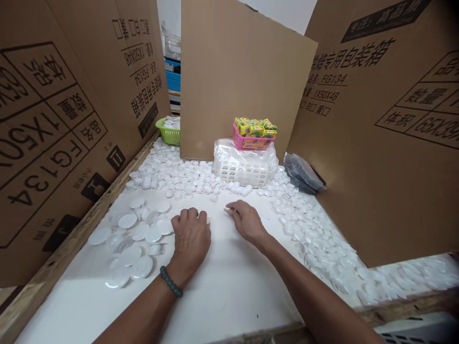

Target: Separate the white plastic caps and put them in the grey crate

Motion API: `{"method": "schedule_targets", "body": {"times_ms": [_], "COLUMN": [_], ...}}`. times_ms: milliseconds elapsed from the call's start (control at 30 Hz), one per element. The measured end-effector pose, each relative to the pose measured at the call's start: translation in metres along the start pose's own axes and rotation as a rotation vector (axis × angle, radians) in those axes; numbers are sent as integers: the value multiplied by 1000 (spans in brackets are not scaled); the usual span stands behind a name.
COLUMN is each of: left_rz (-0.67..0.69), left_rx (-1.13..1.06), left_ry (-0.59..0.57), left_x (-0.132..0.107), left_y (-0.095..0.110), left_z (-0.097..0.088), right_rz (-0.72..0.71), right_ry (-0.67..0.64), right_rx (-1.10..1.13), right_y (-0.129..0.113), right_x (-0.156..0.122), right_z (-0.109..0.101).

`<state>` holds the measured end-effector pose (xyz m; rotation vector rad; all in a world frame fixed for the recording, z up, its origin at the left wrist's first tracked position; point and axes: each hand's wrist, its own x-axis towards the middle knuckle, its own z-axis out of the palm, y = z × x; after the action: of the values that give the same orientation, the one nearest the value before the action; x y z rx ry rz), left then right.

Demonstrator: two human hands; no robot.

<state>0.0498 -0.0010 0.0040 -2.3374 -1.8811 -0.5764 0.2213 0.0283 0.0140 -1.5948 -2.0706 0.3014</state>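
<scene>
Many white discs (128, 220): presumably light, stiff, slick; grip rims. Fingers: left hand (192, 239) curled, right hand (248, 220) nearly pinched; contents unclear.

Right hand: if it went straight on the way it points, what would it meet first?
The right hand would probably meet the small, glossy white piece just before the spread of white pieces; depth is unclear.
</scene>
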Motion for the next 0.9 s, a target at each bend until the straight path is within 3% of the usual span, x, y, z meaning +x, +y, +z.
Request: {"method": "schedule_targets", "body": {"times_ms": [100,167,300,367,500,600,767,900], "left_rz": [124,223,262,232,232,274,406,379], "left_rx": [-110,-205,-358,-409,-469,-466,-335,-261], "left_ry": [-15,-61,-149,-162,-193,-189,-169,-212], "left_x": [-1,-3,-7,-9,-10,-9,1,8], "left_y": [7,11,14,15,17,17,17,16], "left_z": [4,9,17,20,23,27,30,29], "right_rz": [160,277,270,211,-36,-54,-10,-94], "right_ry": [36,-8,-79,-66,-4,-42,-105,-116], "right_rx": [-114,-115,13,16,-92,-193,-161,-132], "right_y": [-12,-15,-11,-7,6,20,25,16], "right_x": [36,59,82,75,32,-5,-26,-23], "right_z": [6,17,38,34,5,-10,-2,0]}}
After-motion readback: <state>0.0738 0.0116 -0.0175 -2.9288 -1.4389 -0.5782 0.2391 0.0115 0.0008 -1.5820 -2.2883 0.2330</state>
